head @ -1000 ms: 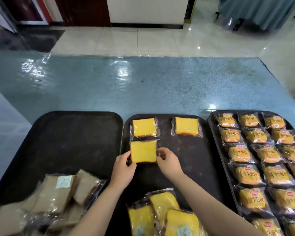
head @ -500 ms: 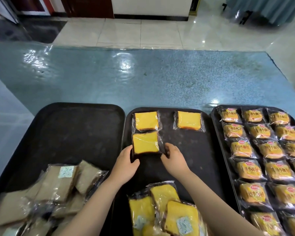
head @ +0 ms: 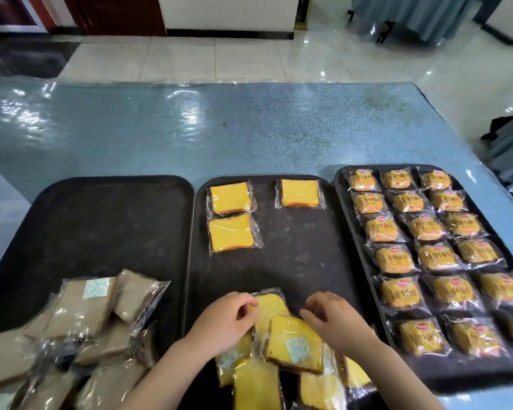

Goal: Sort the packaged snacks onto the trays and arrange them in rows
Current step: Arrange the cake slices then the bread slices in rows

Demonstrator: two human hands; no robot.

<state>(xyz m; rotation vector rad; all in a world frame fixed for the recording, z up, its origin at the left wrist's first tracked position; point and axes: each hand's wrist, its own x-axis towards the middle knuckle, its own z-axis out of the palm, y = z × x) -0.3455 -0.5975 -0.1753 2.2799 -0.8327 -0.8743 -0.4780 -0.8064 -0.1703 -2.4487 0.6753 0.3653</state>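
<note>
Three trays in a line: brown packs heaped on the left tray [head: 107,220], yellow cakes [head: 290,338] piled at the middle tray's [head: 302,261] near edge. Left hand [head: 224,324] pinches the top cake's [head: 268,304] wrapper, nearer than the loosely curled right hand [head: 335,321], which grips nothing I can see. Its long axis points away, toward the open slot under the far-right cake [head: 299,193].

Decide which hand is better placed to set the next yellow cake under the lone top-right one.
Probably the right hand: it is over the yellow pile, on the side nearer the bare spot under that lone cake.
</note>
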